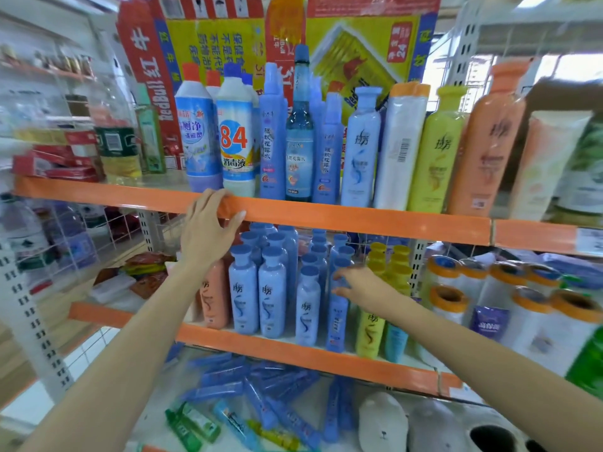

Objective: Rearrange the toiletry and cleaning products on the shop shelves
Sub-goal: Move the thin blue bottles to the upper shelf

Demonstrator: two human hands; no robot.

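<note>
Fingers of the right hand (355, 283) are curled round a slim blue bottle (337, 308) on the middle shelf (293, 352), seemingly to shift it; the left hand (208, 228) is laid loosely open over the upper shelf edge (359, 216), probably for support

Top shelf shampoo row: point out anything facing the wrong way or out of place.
The white bottle with the orange cap stands back to front, its barcode showing, while the blue shampoo bottle and yellow shampoo bottle beside it show front labels. Nothing else in that row stands out.
</note>
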